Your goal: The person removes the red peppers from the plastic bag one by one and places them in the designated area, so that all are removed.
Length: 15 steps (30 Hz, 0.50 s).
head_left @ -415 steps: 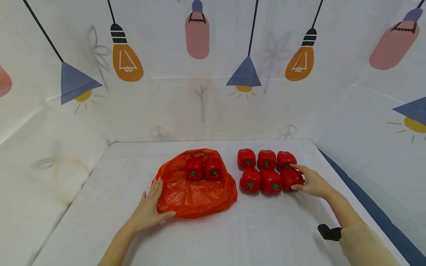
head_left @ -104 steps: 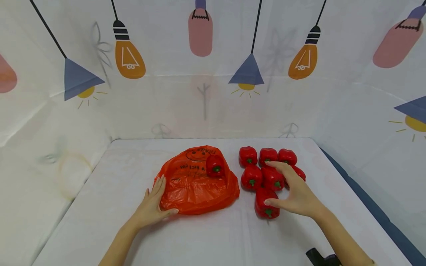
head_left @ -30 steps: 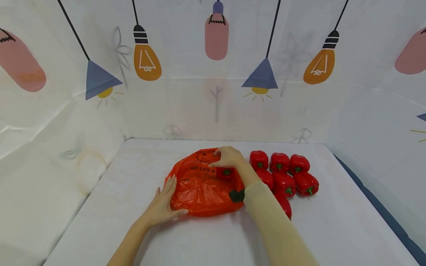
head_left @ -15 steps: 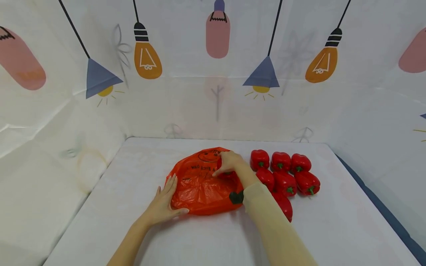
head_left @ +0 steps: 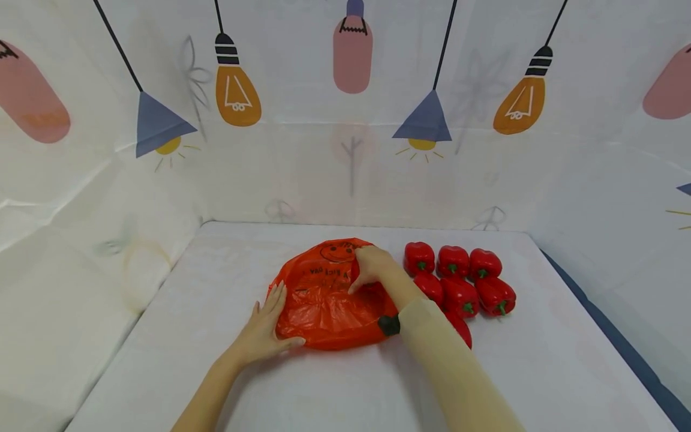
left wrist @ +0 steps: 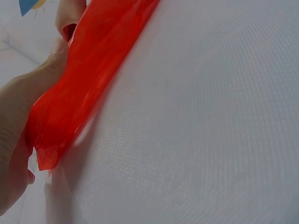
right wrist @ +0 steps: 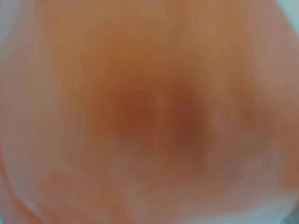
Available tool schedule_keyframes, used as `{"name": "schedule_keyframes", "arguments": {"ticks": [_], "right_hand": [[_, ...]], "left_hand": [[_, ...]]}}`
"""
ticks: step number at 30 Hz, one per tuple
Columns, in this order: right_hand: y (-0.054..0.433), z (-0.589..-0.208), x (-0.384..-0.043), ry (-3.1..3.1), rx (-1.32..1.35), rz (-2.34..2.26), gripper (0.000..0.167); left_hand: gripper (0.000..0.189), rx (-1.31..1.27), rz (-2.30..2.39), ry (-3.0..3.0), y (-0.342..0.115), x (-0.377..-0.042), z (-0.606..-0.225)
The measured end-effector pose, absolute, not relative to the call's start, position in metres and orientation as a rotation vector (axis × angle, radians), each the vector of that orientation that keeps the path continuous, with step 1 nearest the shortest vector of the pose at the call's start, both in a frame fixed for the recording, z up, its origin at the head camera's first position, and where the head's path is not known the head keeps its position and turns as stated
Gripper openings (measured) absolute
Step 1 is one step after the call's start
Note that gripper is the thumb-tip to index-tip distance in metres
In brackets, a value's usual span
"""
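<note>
A red-orange plastic bag (head_left: 321,309) with a printed smiley face lies on the white table, its mouth spread towards me. My left hand (head_left: 261,333) rests at its left side, fingers and thumb extended along the edge. In the left wrist view, the thumb (left wrist: 44,72) lies against the red plastic (left wrist: 81,86). My right hand (head_left: 373,267) reaches over the bag's right part and grips a red bell pepper (head_left: 354,270), mostly hidden by the hand. The right wrist view is an orange blur.
Several red bell peppers (head_left: 459,295) stand grouped on the table right of the bag; my right sleeve (head_left: 450,366) partly covers the front one. A black wrist camera (head_left: 388,325) overlaps the bag's right edge. Printed white cloth walls (head_left: 302,174) surround the table.
Peppers that were in the bag earlier now stand with the group at right. Over the last second, my right hand lowered onto the remaining pepper and took hold. My left hand kept its place.
</note>
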State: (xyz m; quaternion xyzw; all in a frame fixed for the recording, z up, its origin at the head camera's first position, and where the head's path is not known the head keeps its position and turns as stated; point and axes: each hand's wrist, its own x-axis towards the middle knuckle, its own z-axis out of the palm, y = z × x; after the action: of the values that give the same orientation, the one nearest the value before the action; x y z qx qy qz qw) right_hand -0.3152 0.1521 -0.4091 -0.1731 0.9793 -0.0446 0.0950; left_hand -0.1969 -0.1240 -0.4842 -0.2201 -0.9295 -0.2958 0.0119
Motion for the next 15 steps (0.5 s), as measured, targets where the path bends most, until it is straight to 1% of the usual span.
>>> {"name": "schedule_keyframes", "arguments": {"ticks": [3, 7, 10, 15], "right_hand": [[0.152, -0.408, -0.311, 2.914, -0.599, -0.080, 0.083], [0.154, -0.405, -0.303, 2.943, -0.681, -0.034, 0.085], [0.157, -0.400, -0.296, 2.965, -0.699, -0.084, 0.087], [0.165, -0.392, -0.282, 3.023, -0.768, -0.226, 0.087]], "left_hand": [[0.116, -0.684, -0.917, -2.899, -0.124, -0.198, -0.485], [0.117, -0.683, -0.927, -2.904, -0.124, -0.198, -0.485], [0.117, -0.679, -0.924, -2.912, -0.124, -0.197, -0.485], [0.117, -0.679, -0.919, -2.909, -0.124, -0.198, -0.484]]}}
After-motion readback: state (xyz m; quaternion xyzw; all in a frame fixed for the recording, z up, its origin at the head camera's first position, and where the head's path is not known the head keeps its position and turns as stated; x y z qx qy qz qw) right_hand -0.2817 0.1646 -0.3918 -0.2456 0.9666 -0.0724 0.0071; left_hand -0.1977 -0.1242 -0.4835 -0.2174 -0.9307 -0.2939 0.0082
